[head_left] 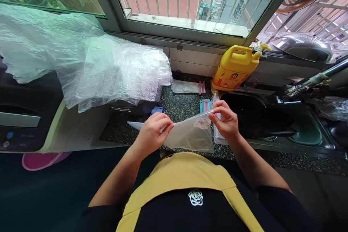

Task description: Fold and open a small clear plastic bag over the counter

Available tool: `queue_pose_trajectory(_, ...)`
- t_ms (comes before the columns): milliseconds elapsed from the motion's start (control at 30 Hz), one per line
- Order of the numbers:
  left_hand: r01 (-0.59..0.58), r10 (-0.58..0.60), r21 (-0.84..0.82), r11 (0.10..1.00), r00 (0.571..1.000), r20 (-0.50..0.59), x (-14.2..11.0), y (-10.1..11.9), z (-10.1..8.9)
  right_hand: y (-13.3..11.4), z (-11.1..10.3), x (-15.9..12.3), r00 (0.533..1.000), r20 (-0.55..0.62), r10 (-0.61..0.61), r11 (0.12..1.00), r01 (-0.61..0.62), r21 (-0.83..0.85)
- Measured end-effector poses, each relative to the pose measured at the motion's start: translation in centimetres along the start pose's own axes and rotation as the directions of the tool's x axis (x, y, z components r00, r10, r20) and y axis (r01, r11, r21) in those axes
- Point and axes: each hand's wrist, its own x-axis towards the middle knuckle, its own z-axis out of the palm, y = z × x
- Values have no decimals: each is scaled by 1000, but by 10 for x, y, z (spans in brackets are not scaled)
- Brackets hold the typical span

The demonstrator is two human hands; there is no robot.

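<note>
Speckled black stone desk (pixel 185 107) lies below and beyond both grips. Crumpled clear plastic sheeting (pixel 119 69) spreads beyond the left grip (pixel 156 128) and out to its left. Dark sink with a green-tinged basin (pixel 310 128) sits right of the right grip (pixel 225 117). Yellow plastic jug with moulded handle (pixel 236 67) stands beyond the right grip. Flat translucent plastic bag (pixel 187 137) hangs between the two grips: left grip pinches its upper left corner, right grip its upper right, thumb against fingers on each; top edge slopes up toward the right. Pale flat packet with pink clips (pixel 186 87) rests beyond and between the grips. Pale tapered piece pokes out left of the left grip, partly hidden. Slim teal and pink clips (pixel 206 106) lie just left of the right grip's fingertips. Small blue object (pixel 157 110), just beyond the left grip; kind unclear.
</note>
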Motion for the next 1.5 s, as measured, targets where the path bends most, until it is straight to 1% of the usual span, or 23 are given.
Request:
queue_pose_trajectory(67,4,-4,-5,1000,1000,16,0,1,1,-3,0,-1,999,4,-40,999,40,-18)
queue_pose_trajectory(200,3,-2,-45,999,1000,20,6,7,11,-12,-1,1,987,86,-136,990,139,-29)
queue_pose_trajectory(300,-16,18,-91,996,1000,23,11,12,20,-16,-3,5,982,112,-152,986,159,-55)
queue_pose_trajectory(433,-13,20,-150,989,999,45,15,15,24,-19,-4,9,984,87,-153,984,160,-75)
queue_pose_trajectory(500,-8,15,-180,984,999,34,18,16,26,-21,-2,9,983,100,-153,984,161,-80)
queue_pose_trajectory(667,-41,33,-263,964,999,-36,29,22,35,-24,2,12,957,203,-206,968,230,-100)
queue_pose_trajectory(733,-39,25,-310,950,999,-47,32,23,38,-23,0,12,954,218,-204,965,234,-122)
queue_pose_trajectory(800,-21,6,-347,938,999,-43,32,23,38,-20,-3,13,957,234,-169,961,213,-178)
queue_pose_trajectory(867,-1,-13,-361,933,999,-35,31,23,38,-18,-5,13,949,280,-143,947,213,-239)
queue_pose_trajectory(967,16,-32,-353,936,999,-38,33,24,40,-18,-4,14,921,353,-162,926,265,-268)
queue_pose_trajectory(1067,0,-35,-356,935,995,-92,37,26,43,-19,-2,16,903,385,-189,918,302,-257)
queue_pose_trajectory(1133,-3,-55,-366,931,987,-148,40,26,42,-18,-4,16,908,378,-182,916,297,-270)
queue_pose_trajectory(1233,36,-126,-391,920,970,-207,41,21,37,-12,-17,11,932,320,-169,913,271,-306)
queue_pose_trajectory(1300,61,-164,-411,910,962,-220,40,17,32,-6,-27,5,939,308,-155,901,262,-346)
queue_pose_trajectory(1367,67,-175,-421,905,959,-222,38,14,28,-1,-36,-2,935,333,-126,886,257,-387)
queue_pose_trajectory(1433,68,-176,-421,904,959,-221,37,13,27,3,-39,-7,928,356,-112,888,254,-384)
queue_pose_trajectory(1500,71,-176,-418,906,959,-220,37,13,26,5,-39,-11,923,364,-124,894,263,-363)
